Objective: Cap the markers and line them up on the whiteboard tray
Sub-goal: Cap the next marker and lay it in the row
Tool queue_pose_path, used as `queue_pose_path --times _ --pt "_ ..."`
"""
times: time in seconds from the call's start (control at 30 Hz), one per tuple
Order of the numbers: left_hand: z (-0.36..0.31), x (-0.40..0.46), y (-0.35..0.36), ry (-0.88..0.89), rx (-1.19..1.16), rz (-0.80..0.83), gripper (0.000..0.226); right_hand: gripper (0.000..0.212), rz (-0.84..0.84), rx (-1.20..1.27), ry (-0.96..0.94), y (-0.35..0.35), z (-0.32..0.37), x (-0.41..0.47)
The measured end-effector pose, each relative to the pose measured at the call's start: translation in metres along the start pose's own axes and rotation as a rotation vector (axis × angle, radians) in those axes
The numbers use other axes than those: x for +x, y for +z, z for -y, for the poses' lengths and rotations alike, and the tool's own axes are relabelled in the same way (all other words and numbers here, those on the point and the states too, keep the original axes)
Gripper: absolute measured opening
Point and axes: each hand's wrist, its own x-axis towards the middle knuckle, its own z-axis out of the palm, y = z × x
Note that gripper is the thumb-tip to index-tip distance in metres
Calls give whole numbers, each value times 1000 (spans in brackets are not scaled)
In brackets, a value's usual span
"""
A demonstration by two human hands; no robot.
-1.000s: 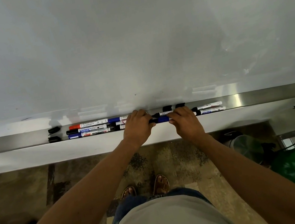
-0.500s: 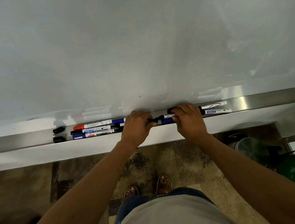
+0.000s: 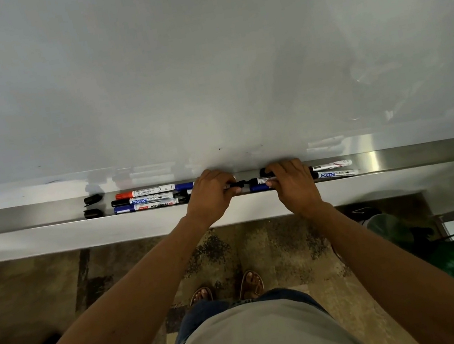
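Both hands work over the tray [image 3: 397, 157], on a black marker [image 3: 254, 181] that lies along the tray's length between them. The left hand [image 3: 212, 193] is clenched, its grip seeming to pinch a small black piece, probably the cap [image 3: 235, 184], just left of the marker's exposed end. The right hand [image 3: 293, 183] is closed over the barrel, so the cap must travel rightward along the marker's axis to seat. The two parts look nearly touching, but whether the cap is already on I cannot tell.

Fingers hide most of the barrel and the left grip's contents. Three markers [image 3: 146, 199] lie stacked to the left, two more [image 3: 335, 169] to the right, and two loose caps [image 3: 92, 206] sit at the far left.
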Motion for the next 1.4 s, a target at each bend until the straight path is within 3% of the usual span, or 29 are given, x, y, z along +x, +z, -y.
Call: queue_pose_path --times 0.6,0.8,1.03,1.2,1.3,1.4 --pt "-5 -4 -7 -72 -85 17 20 27 -55 -38 -118 -10 7 -4" --pt "-13 -5 -12 -29 -122 -9 16 16 -20 -10 -145 -10 17 -2" --pt "-25 -9 -17 55 -267 -28 15 64 153 25 70 -29 44 -2" --pt "-29 -15 -15 159 -290 -81 27 69 214 56 202 -38 52 1" --pt "-27 -18 -14 208 -262 -93 27 85 264 50 229 -39 54 3" --pt "-26 -20 -16 238 -263 -102 20 79 334 97 254 -42 58 5"
